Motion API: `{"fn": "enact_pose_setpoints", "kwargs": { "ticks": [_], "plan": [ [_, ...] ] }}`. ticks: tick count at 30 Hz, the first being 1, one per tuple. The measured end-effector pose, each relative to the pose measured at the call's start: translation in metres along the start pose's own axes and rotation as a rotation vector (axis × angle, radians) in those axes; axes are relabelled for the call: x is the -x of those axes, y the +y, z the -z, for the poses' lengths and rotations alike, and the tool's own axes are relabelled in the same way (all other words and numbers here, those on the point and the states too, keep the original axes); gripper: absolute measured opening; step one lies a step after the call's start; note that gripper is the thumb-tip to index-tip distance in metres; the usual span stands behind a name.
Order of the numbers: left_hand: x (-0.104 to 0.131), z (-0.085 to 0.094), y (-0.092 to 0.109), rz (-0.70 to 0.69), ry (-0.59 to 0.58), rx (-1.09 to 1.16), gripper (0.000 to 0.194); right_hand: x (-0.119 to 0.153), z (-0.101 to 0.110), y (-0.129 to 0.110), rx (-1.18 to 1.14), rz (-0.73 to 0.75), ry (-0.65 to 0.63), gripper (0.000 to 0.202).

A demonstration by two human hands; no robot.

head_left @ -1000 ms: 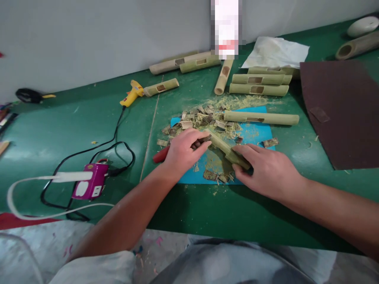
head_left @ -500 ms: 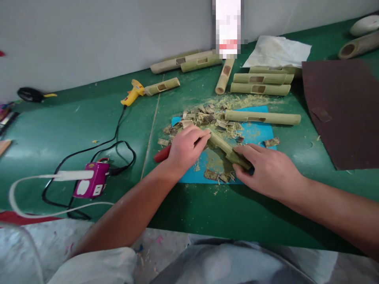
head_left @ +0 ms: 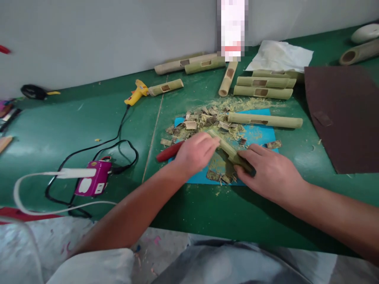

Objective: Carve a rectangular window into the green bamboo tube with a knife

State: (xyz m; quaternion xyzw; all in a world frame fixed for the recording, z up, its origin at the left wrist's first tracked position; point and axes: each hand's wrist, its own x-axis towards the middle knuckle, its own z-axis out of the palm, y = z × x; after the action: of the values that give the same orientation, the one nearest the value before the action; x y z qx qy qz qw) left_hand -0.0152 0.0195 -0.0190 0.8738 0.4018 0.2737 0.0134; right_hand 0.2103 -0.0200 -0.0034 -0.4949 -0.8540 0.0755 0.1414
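The left hand [head_left: 196, 153] is curled around a tool with a red handle [head_left: 169, 152], and it touches the far end of a bamboo stick [head_left: 227, 148]. The right hand [head_left: 268, 170] presses flat on the near end of the stick and holds it down. The stick lies slanted on a blue mat [head_left: 260, 136] on the green table [head_left: 74, 126]. Bamboo chips [head_left: 201, 120] are piled on the mat. Another long bamboo tube [head_left: 265, 120] lies across the mat's far edge. A yellow glue gun [head_left: 135, 92] lies well apart.
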Motion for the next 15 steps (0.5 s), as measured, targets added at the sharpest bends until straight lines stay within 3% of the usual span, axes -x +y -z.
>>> {"fn": "enact_pose_setpoints", "kwargs": {
  "ticks": [2, 6, 11, 15],
  "plan": [
    [-0.0011, 0.0004, 0.0025, 0.018, 0.034, -0.029, 0.024, 0.0002, -0.0002, 0.0002, -0.005, 0.003, 0.0, 0.023],
    [-0.0005, 0.001, 0.0086, -0.052, -0.077, -0.009, 0.024, 0.0008, -0.0004, 0.0006, -0.009, 0.002, -0.037, 0.023],
    [0.0006, 0.0012, 0.0063, 0.035, 0.016, -0.034, 0.023, -0.0004, 0.0008, -0.0001, -0.024, -0.028, -0.066, 0.023],
    [0.0007, 0.0, 0.0084, -0.071, -0.099, -0.008, 0.021, -0.0012, 0.0009, -0.0002, -0.033, -0.024, -0.08, 0.022]
  ]
}}
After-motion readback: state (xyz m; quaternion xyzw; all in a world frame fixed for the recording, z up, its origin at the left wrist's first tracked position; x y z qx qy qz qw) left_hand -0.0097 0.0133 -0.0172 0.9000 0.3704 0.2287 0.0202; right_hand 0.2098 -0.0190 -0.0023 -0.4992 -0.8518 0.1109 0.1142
